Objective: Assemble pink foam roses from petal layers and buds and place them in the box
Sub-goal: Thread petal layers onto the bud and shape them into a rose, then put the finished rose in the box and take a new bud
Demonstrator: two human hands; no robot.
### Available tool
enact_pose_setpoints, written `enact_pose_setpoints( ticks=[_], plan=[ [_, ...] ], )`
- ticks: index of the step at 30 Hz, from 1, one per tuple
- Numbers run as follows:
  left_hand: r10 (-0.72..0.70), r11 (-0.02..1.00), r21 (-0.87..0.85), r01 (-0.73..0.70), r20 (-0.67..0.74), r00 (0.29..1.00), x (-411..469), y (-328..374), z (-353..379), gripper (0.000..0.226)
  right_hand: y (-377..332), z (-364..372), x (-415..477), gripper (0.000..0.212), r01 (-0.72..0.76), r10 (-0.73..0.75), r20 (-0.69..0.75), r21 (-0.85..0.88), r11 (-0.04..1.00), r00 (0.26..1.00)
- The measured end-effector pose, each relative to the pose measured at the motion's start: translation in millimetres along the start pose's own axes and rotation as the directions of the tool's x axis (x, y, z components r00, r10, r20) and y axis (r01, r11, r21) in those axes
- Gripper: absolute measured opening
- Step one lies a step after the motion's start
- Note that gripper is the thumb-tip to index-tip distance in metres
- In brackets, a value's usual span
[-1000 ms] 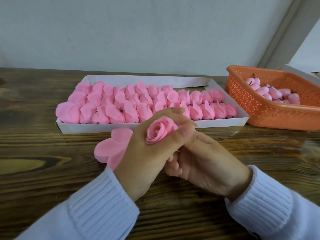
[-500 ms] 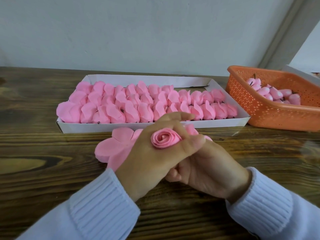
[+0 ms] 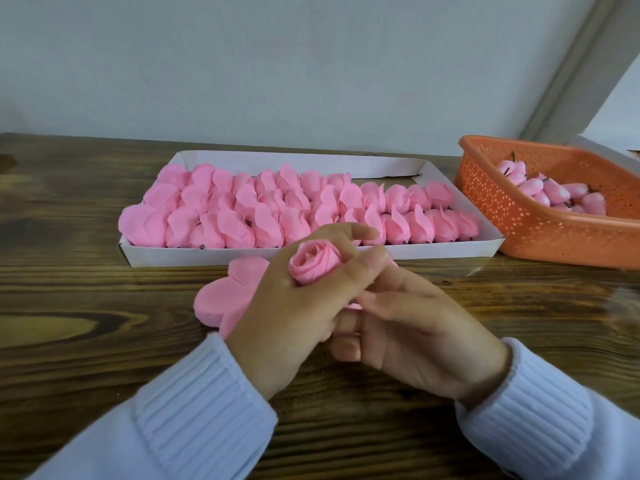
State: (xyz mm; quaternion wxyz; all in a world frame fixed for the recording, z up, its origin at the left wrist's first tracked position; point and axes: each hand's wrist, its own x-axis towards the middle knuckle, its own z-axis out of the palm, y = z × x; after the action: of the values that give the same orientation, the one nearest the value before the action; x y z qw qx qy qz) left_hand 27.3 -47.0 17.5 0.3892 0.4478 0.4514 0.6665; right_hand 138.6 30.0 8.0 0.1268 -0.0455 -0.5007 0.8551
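Curling round a pink foam rose [image 3: 314, 262], the left hand [image 3: 294, 303] is raised a little above the bench [image 3: 86, 344], its back turned up. The forefinger hooks behind the flower and the thumb crosses in front, so the rose sits pinched between them. The right hand [image 3: 419, 327] lies just beneath and to the right, touching the left. Its fingers are folded in towards the left palm, and a sliver of pink shows where the two hands meet. Whether the right hand has hold of anything, I cannot tell.

Half a second back the rose faced straight up at the camera, a flat spiral. Now it is tipped up and away to the left, showing more of its wrapped side. The right hand's knuckles and curled fingertips have come further into sight below the left.

The rose is soft matte foam, rolled in thin overlapping layers round a tight centre. Behind the left hand, flat on the bench, lies a stack of petal layers [image 3: 225, 296], lobed and rounded at the edges. Beyond it is a shallow white cardboard box [image 3: 207, 257], packed with rows of finished roses [image 3: 263, 216] lying on their sides. At the far right stands an orange plastic basket [image 3: 554, 240] with pierced walls, holding pale pink buds [image 3: 554, 194] with dark stubs. The bench is dark, knotty, glossy wood. Both wrists wear white ribbed knit sleeves [image 3: 207, 414].
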Motion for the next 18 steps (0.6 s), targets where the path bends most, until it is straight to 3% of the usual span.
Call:
enact_pose_setpoints(
  ticks=[2, 5, 8, 12, 15, 18],
  plan=[
    [-0.001, 1.000, 0.001, 0.001, 0.003, 1.000, -0.5, -0.4, 0.8, 0.018, 2.3, -2.4, -0.3, 0.039, 0.039, -0.039, 0.010, 0.000, 0.999, 0.999],
    [-0.053, 0.997, -0.062, 0.054, 0.018, 0.998, -2.9, -1.8, 4.1, 0.019, 6.0, -2.6, 0.8, 0.026, 0.023, -0.023, 0.022, -0.015, 1.000, 1.000],
    [-0.093, 0.995, -0.041, 0.093, -0.003, 0.996, -3.7, -0.6, 4.6, 0.026, 7.7, -0.9, 2.1, 0.035, -0.005, 0.006, 0.009, -0.113, 0.994, 1.000],
    [-0.042, 0.999, 0.018, 0.044, -0.070, 0.997, -0.4, -1.0, 5.2, 0.024, 6.8, 0.1, 1.1, 0.019, 0.126, -0.127, 0.002, -0.116, 0.985, 0.992],
    [-0.047, 0.999, 0.017, 0.049, -0.096, 0.994, -1.5, -3.1, 3.3, 0.019, 7.6, -2.3, 3.0, 0.030, 0.177, -0.192, -0.053, -0.208, 0.962, 0.980],
    [0.008, 1.000, 0.007, -0.008, 0.000, 1.000, -2.4, -1.3, 4.4, 0.029, 7.5, -2.9, 2.7, 0.034, 0.159, -0.161, -0.002, -0.146, 0.977, 0.987]
  ],
)
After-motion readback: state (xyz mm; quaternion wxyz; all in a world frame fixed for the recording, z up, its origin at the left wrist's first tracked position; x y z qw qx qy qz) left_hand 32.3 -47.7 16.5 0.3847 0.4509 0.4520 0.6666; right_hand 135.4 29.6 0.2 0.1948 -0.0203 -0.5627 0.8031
